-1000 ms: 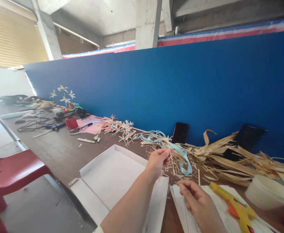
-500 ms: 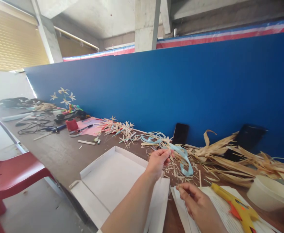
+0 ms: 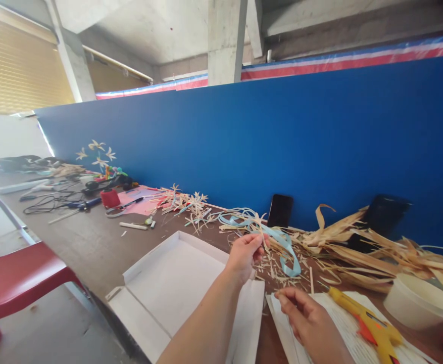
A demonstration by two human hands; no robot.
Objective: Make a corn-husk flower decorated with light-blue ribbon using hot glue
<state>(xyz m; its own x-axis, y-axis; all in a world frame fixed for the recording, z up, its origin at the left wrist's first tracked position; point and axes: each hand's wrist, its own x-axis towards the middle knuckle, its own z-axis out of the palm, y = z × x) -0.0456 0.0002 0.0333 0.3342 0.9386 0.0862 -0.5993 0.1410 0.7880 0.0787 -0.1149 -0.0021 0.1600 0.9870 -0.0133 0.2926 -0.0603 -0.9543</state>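
My left hand pinches a small pale husk flower between thumb and fingertips, its thin petals pointing up. Lower and to the right, my right hand is closed, thumb against forefinger, over printed paper sheets; whatever lies in that pinch is too small to make out. Light blue ribbon curls just behind my left hand, among cut straw-coloured scraps. A yellow glue gun rests on the sheets to the right of my right hand. Under my left forearm lies an open white cardboard box.
Dried husks and a white tub are at right. Two phones, one a black phone, lean on the blue partition. Finished flowers, red tape and cables lie leftward. A red chair stands at left.
The view has shifted very slightly. Both hands keep nearly the same place and grip, and the flower stays in my left hand.
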